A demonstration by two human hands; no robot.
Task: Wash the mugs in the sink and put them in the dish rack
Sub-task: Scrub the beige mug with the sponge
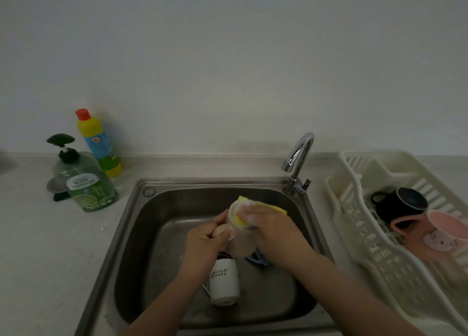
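A beige mug [239, 243] is held above the middle of the steel sink [131, 234], tilted with its mouth turned up and away from the person. The left hand [205, 244] is closed around its handle, thumb over the top. The right hand [272, 230] presses a yellow sponge [240, 219] against the mug's rim, fingers curled over the sponge and flecked with white foam; part of the sponge sticks out beyond the fingers towards the back of the sink.

Below the held mug, on the sink floor, a white mug with dark lettering [224, 282] lies on its side, its base facing the person and its thin handle to the left. Just beside it to the right, a blue object [257, 258] shows under the right wrist; too little is visible to say what it is.

A chrome tap [297, 158] stands at the sink's back right corner, with its spout curving over towards the bench.

On the bench [50, 247] to the right sits a cream plastic dish rack [379, 262]. In it a black mug [400, 205] rests upside down, and a pink mug with a cartoon animal print [435, 234] leans just in front of it, touching it.

On the bench left of the sink stand a green pump bottle of dish soap [86, 183] and, behind it against the wall [228, 57], a yellow bottle with a red cap [98, 145].
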